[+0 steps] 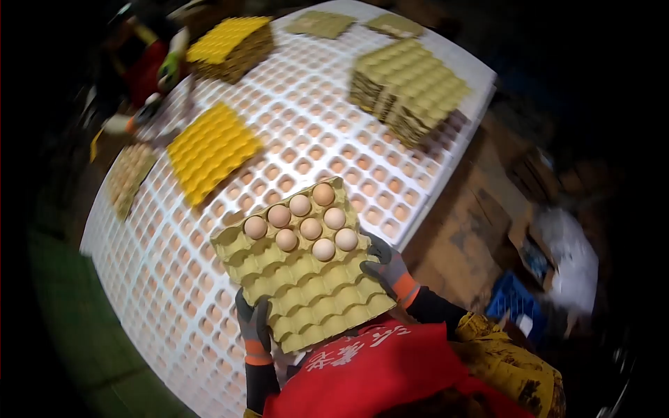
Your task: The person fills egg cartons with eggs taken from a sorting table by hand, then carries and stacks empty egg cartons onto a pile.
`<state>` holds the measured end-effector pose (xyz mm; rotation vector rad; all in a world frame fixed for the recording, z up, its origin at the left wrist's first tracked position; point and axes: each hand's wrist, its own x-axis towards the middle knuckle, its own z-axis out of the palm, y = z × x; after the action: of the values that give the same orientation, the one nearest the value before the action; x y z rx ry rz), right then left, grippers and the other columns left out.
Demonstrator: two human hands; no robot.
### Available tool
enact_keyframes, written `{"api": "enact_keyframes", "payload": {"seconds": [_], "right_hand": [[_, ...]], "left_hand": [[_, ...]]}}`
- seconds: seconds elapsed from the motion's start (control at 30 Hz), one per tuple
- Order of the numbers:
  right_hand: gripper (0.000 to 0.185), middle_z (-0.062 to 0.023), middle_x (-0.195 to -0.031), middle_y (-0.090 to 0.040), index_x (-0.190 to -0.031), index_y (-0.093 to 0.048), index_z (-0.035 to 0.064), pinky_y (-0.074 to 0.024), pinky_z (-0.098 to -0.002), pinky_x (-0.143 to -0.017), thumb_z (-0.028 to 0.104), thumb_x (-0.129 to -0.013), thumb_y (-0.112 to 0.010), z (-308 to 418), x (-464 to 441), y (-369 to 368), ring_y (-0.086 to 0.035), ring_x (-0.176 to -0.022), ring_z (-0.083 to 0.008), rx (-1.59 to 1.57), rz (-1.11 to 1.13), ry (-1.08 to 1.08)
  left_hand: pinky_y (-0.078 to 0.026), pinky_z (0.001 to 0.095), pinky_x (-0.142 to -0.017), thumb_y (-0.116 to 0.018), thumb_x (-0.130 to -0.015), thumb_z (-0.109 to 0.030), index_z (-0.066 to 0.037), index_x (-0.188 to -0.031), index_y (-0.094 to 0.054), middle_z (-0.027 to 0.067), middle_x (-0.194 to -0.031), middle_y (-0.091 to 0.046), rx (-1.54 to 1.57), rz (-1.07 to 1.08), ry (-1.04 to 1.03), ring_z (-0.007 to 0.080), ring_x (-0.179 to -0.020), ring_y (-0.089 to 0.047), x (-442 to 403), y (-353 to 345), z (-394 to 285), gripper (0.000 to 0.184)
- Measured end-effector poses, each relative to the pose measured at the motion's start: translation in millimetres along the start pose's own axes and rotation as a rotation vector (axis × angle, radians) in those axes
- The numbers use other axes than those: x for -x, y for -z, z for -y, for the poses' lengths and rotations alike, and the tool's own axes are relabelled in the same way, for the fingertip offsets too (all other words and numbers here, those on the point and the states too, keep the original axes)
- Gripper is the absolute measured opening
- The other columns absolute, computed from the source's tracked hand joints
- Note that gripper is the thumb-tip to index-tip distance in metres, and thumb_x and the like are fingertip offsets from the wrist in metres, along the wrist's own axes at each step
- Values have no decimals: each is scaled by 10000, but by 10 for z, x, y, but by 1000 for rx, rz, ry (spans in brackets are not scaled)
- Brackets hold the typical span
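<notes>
Between my two gloved hands is a pale yellow-green egg tray, tilted over the white foam sheets. Several eggs sit in its far rows, and the cups nearer to me hold none. My left hand grips the tray's left edge near the front corner. On the opposite edge, my right hand has its fingers closed over the rim. Both gloves are dark grey with orange cuffs. Parts of the fingers are hidden under the tray.
White foam egg sheets full of eggs cover the big table. A yellow tray, a yellow stack and a pale stack stand on them. At the far left a co-worker handles things beside another filled tray.
</notes>
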<state>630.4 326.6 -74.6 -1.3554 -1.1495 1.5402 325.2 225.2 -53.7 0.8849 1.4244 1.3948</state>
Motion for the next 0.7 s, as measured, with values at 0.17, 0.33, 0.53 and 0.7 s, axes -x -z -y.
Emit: {"api": "enact_keyframes", "payload": {"seconds": [0.17, 0.33, 0.53, 0.7], "right_hand": [[618, -51, -1242, -615, -1380, -508, 31, -466, -302, -971, -99, -792, -649, -174, 1081, 733, -561, -1124, -139, -278, -382, 77], [605, -40, -1251, -618, -1368, -523, 42, -462, -300, -983, -101, -792, -640, -515, 2458, 1353, -564, -1137, -131, -369, -780, 92], [611, -21, -1239, -616, -1373, -530, 71, -476, -292, -942, -50, -797, -694, -1098, 3596, 1575, -556, -1113, -127, -530, -1220, 185], [623, -41, -1237, -624, -1378, -516, 53, -469, -302, -950, 5, -794, -727, -1520, 4358, 1924, -564, -1083, -137, -562, -1355, 128]], "left_hand": [[-438, 315, -988, -610, -917, -94, -5, -1363, -469, 73, -1260, -580, 29, 448, 104, 174, -1142, -545, -227, -896, 76, 476], [-427, 312, -997, -601, -936, -119, -2, -1358, -484, 69, -1278, -573, 29, 842, 266, 173, -1158, -534, 194, -1957, 418, 452], [-417, 299, -984, -573, -971, -176, -23, -1441, -432, 76, -1339, -557, -321, 1167, 231, 170, -1177, -535, 869, -2917, 625, 514], [-402, 316, -1000, -526, -965, -159, -7, -1420, -447, 85, -1327, -549, -365, 1369, 263, 195, -1181, -521, 1794, -3751, 423, 486]]}}
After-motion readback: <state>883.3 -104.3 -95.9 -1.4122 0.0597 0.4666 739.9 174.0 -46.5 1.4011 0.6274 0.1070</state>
